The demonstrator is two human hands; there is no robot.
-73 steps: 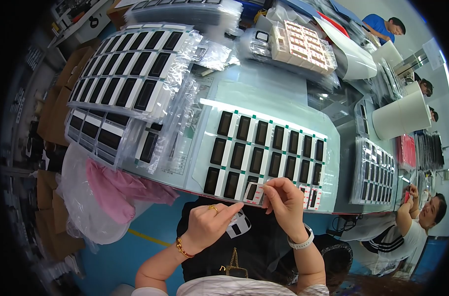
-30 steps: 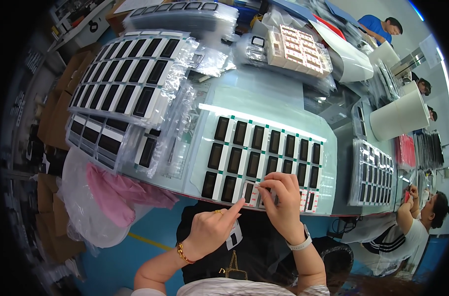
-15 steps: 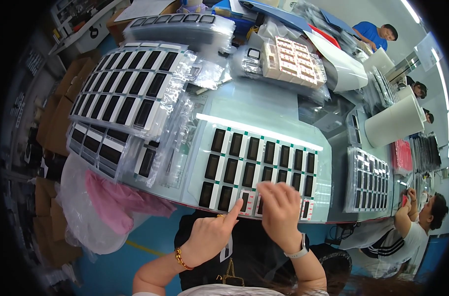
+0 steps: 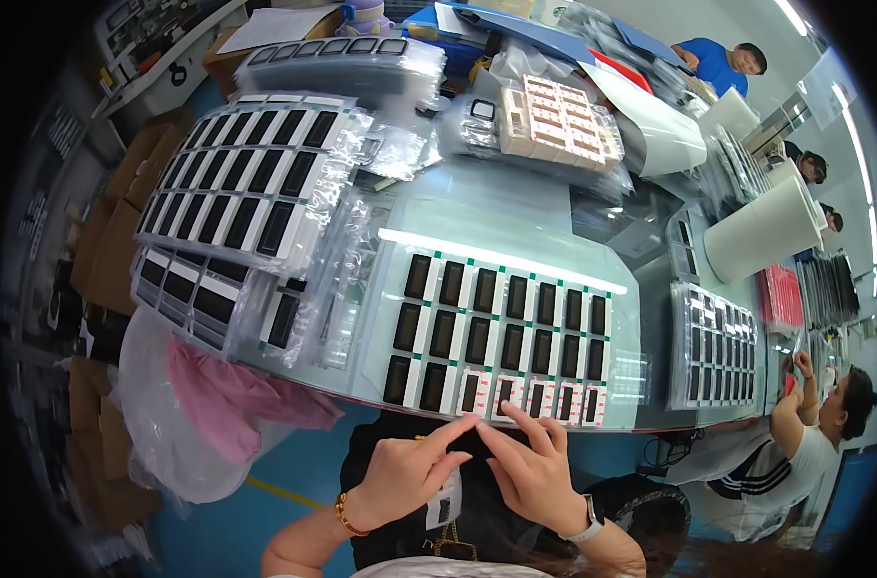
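Observation:
A grid of dark rectangular panels (image 4: 478, 341) with white strips and small green tabs lies on the glass tabletop (image 4: 496, 207) in front of me. In its nearest row, several panels carry white frames with red print (image 4: 472, 394). At the table's front edge, my left hand (image 4: 405, 477) has its index finger stretched out and its thumb apart. My right hand (image 4: 533, 467) spreads its fingers beside it, one fingertip at the lower edge of a red-printed frame. The two index fingertips nearly meet; whether they touch, or something thin lies between them, I cannot make out.
Clear trays of similar panels (image 4: 236, 178) are stacked at the left. Behind the grid sits a block of red-printed pieces (image 4: 561, 125). To the right are another tray stack (image 4: 713, 347) and a large white roll (image 4: 761, 231). A co-worker (image 4: 824, 433) works at far right.
My right hand has come down from over the front row toward my left hand, uncovering the red-printed frames. My left hand has drawn back slightly from the panels.

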